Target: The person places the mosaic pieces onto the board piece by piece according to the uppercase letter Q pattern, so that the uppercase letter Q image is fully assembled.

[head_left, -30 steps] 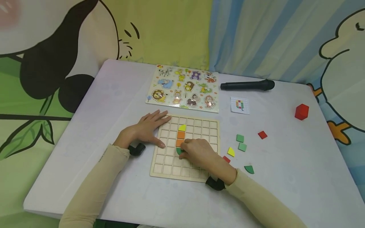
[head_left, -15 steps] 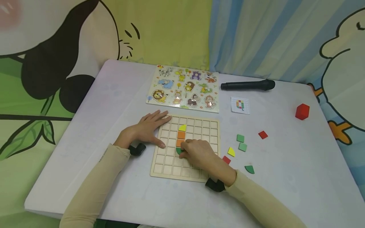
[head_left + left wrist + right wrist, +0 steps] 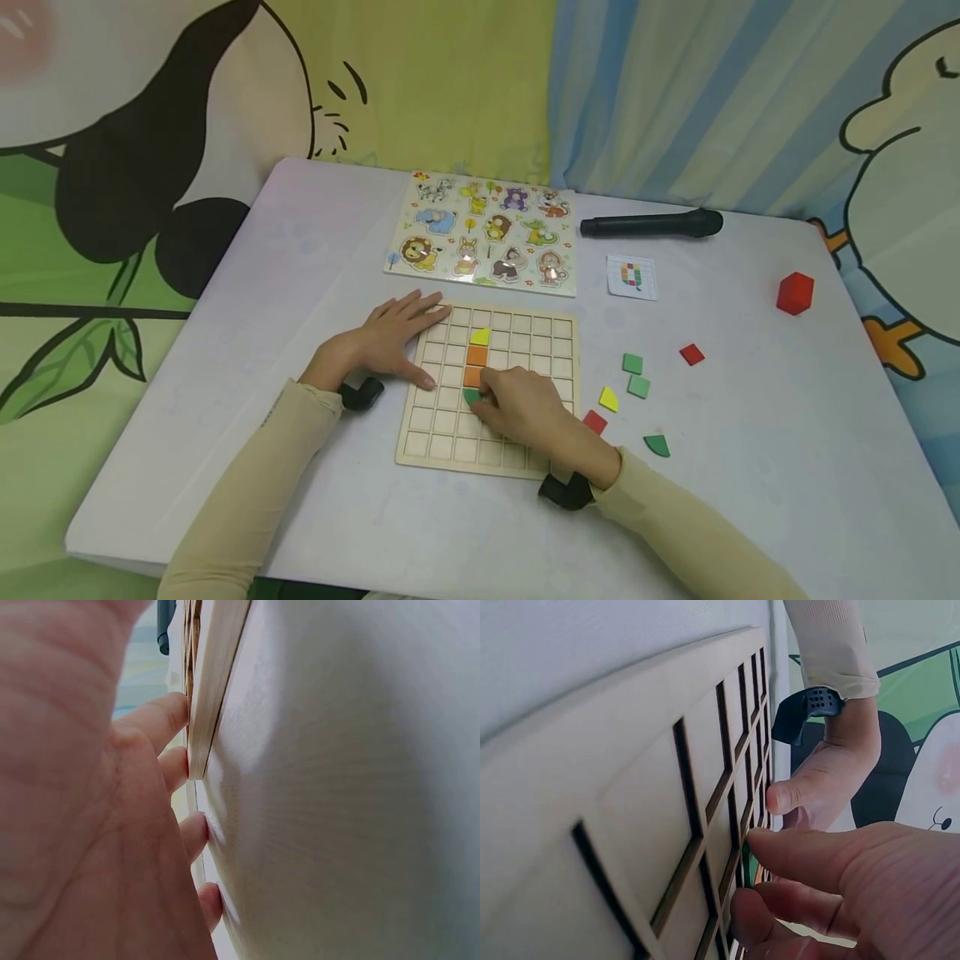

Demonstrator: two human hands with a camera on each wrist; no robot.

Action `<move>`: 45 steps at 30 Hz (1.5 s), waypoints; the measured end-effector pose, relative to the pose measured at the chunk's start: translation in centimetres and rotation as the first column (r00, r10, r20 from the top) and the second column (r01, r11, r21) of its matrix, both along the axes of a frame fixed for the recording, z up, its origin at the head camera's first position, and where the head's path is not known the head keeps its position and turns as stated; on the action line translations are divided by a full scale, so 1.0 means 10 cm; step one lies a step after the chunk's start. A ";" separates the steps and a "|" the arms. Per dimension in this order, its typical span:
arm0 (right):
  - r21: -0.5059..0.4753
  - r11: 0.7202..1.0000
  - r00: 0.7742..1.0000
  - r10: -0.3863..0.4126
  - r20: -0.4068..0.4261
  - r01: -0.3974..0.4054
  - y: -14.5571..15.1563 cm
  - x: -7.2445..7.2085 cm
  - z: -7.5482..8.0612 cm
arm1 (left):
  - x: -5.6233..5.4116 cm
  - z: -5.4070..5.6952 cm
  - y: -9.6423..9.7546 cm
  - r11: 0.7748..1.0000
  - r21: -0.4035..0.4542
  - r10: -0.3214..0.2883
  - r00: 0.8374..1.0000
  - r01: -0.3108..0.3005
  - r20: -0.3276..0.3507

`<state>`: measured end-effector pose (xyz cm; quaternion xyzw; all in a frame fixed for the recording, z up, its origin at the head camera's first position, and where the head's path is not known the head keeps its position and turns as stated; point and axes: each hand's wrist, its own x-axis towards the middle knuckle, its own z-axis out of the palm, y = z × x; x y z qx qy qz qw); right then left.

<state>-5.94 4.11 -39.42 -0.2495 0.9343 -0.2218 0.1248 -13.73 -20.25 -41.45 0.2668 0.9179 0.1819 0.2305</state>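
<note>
A wooden grid board [image 3: 438,448] lies on the table. One of its columns holds a yellow piece [image 3: 480,337], two orange square tiles [image 3: 476,356] and, below them, a green piece with a curved edge [image 3: 471,396]. My right hand [image 3: 528,407] has its fingers curled at the green piece, thumb and forefinger pinching it in its cell; the fingers partly cover it. In the right wrist view the green piece [image 3: 749,862] shows between thumb and forefinger. My left hand [image 3: 386,337] rests spread on the board's left edge, fingers straight, and in the left wrist view its fingertips touch the rim.
Right of the board lie green squares [image 3: 638,386], red squares [image 3: 692,355], a yellow piece [image 3: 608,399] and a green quarter circle [image 3: 656,446]. Behind are an animal puzzle [image 3: 480,233], a pattern card [image 3: 632,277] and a black microphone [image 3: 651,224]. A red block [image 3: 795,293] stands far right.
My right thumb and fingertips have shifted slightly to the right at the green piece, so a little more of it shows. The left hand stays where it was.
</note>
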 end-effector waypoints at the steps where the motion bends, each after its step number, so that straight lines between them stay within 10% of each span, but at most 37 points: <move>1: 0.001 1.000 1.000 -0.003 0.000 0.003 0.00 0.00 0.00 | 0.00 0.00 0.00 1.000 0.000 0.000 1.000 0.000 0.000; 13: 0.015 0.996 0.994 -0.082 -0.071 0.084 0.15 0.01 0.05 | 0.02 0.03 0.01 1.000 0.002 0.009 1.000 -0.009 0.001; 28: 0.008 0.978 0.971 -0.208 -0.115 0.210 1.01 -0.03 0.06 | 0.01 0.00 0.01 1.000 0.016 0.000 1.000 0.000 0.010; 45: 0.130 0.886 0.890 -0.423 -0.169 0.446 2.01 -0.11 0.04 | 0.02 -0.03 -0.02 1.000 0.026 -0.001 1.000 0.001 -0.005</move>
